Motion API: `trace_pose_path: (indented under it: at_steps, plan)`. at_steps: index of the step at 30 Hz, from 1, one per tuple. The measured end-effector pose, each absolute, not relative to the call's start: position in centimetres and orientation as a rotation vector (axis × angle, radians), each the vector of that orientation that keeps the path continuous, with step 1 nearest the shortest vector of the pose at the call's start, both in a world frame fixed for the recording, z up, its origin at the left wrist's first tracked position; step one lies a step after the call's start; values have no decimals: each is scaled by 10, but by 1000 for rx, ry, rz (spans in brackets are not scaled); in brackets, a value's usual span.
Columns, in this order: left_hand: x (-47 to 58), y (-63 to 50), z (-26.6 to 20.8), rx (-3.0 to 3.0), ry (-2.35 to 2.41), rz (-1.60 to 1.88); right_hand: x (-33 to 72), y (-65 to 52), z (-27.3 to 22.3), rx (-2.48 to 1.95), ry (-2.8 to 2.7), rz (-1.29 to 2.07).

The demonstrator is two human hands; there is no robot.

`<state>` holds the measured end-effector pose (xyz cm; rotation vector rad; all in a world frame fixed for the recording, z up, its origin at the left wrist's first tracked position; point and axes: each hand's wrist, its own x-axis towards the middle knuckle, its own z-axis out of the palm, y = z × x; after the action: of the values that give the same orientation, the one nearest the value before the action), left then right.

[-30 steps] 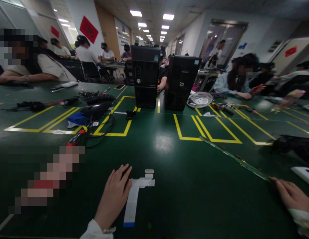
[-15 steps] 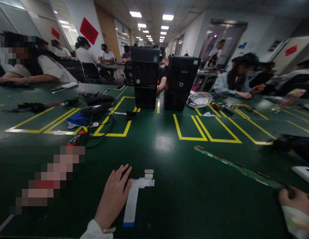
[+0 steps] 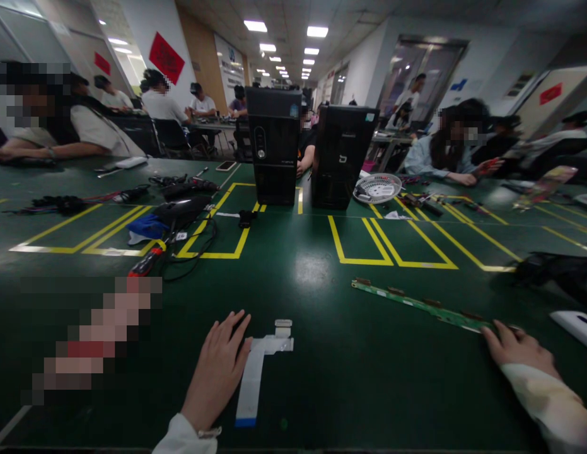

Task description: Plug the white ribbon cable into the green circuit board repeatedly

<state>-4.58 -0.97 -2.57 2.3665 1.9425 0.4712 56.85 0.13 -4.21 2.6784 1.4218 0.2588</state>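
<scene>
My left hand lies flat on the green table with its fingers stretched out, holding nothing. Right beside it is a white flat ribbon cable with a blue end and a small connector at the top; the thumb is at its edge. My right hand has its thumb and fingers around the right end of a long, narrow green circuit board strip. That end is partly hidden under the fingers. The strip slants across the right side, its far end pointing left.
Two black computer towers stand at the back middle. To the left are a red and black handle, a blue cloth-like item and black cables. A round white basket holds small parts at back right. A white object lies far right.
My right hand has moved left and slightly up, bringing the circuit board strip left with it; more of the hand shows. My left hand and the ribbon cable have stayed in place.
</scene>
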Motion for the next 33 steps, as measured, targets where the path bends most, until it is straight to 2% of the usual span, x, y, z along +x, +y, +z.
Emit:
trace_pose_path:
  at_steps: [2, 4, 12, 18, 30, 33]
  plan:
    - [-46, -10, -27, 2373, 1947, 479, 540, 15, -31, 2701, 1369, 37]
    - [-46, -10, -27, 2376, 1955, 464, 506, 29, -22, 2669, 1432, 16]
    - [-44, -9, -25, 2399, 1950, 463, 368, 64, -25, 2337, 2040, 330]
    - [-44, -10, -24, 2386, 1948, 488, 290, 57, -32, 2137, 2506, 438]
    - [-43, -10, -24, 2379, 1946, 505, 286, 53, -30, 2001, 2763, 400]
    - [-42, -10, -22, 2380, 1943, 508, 291, 57, -21, 1802, 2916, 336]
